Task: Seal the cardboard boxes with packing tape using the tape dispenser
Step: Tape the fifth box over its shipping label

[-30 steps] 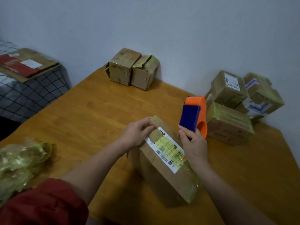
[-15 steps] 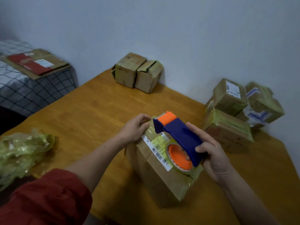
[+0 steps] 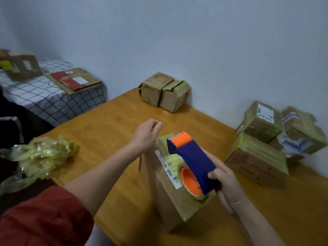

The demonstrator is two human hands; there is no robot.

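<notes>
A long cardboard box [image 3: 171, 197] with a white barcode label and yellowish tape lies on the wooden table [image 3: 110, 125] in front of me. My right hand [image 3: 226, 185] grips the handle of the blue and orange tape dispenser [image 3: 192, 161], which lies along the box's top with its orange end at the far edge. My left hand [image 3: 146, 134] hovers above the box's far left corner with fingers loosely curled, holding nothing I can see.
Two small boxes [image 3: 165, 91] stand against the wall at the table's back. A stack of taped boxes [image 3: 266, 139] sits at the right. A crumpled wad of yellowish tape [image 3: 38, 157] lies at the left edge. A checked surface [image 3: 53, 96] with flattened cardboard is beyond.
My right hand brought the dispenser from upright beside the box down onto its top. My left hand lifted off the box's far end.
</notes>
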